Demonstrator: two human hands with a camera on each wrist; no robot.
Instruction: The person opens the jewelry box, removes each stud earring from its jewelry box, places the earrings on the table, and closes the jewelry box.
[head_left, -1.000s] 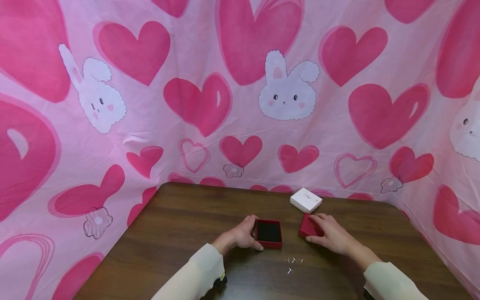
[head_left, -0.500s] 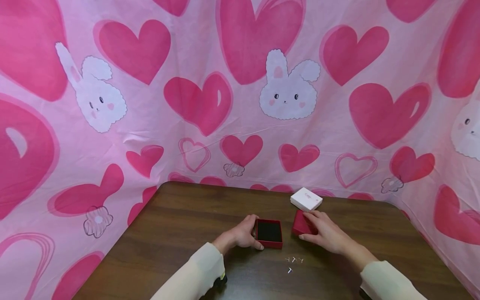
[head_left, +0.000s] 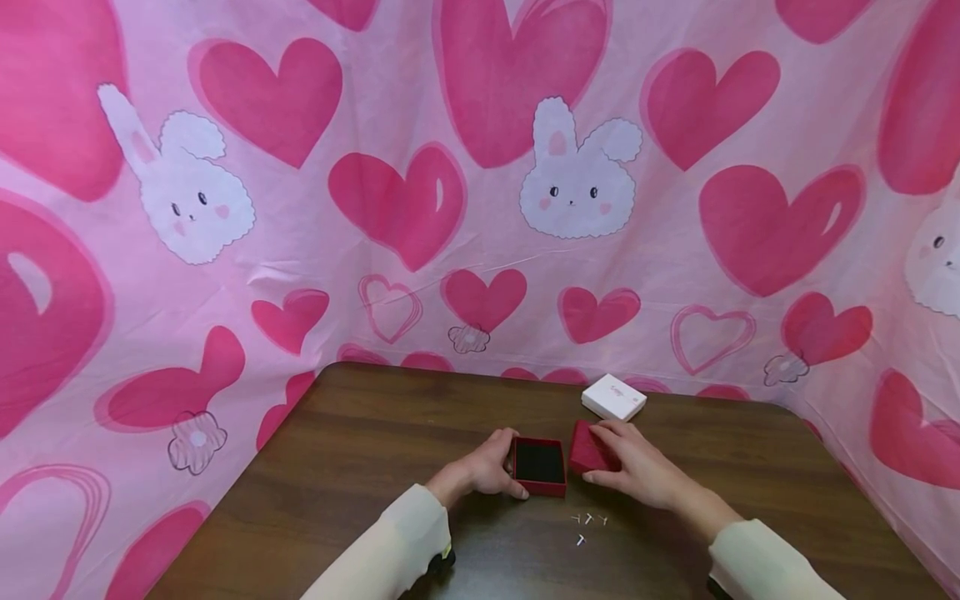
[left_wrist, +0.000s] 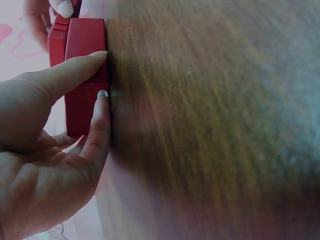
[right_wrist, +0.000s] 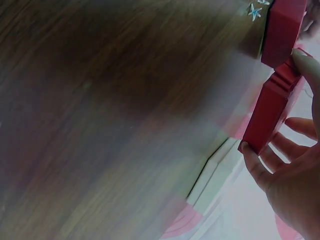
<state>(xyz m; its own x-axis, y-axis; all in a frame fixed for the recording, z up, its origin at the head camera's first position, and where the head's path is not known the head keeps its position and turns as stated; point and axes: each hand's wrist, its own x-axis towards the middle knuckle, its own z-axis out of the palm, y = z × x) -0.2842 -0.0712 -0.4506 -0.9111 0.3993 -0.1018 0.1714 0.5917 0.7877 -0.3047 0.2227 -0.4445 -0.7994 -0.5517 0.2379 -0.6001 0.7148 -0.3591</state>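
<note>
A small square red box (head_left: 542, 490) with a black insert sits on the table, its top uncovered. My left hand (head_left: 486, 468) holds it from the left, thumb along the near side; the left wrist view shows fingers on the red wall (left_wrist: 82, 115). Just right of it, my right hand (head_left: 637, 467) grips the red lid (head_left: 588, 450) by its edges. The lid is tilted, raised off the tabletop in the right wrist view, close beside the box. Several tiny pale T-shaped pieces (head_left: 581, 540) lie in front of the box; one looks star-shaped with blue (right_wrist: 255, 12).
A flat white box (head_left: 613, 398) with faint lettering lies behind the lid, near the table's far edge. The dark wooden table (head_left: 375, 433) extends left and right. Pink heart-and-rabbit cloth (head_left: 480, 233) hangs close behind it.
My right hand has moved left with the red lid, from well apart to right beside the box. My left hand and the box have stayed put.
</note>
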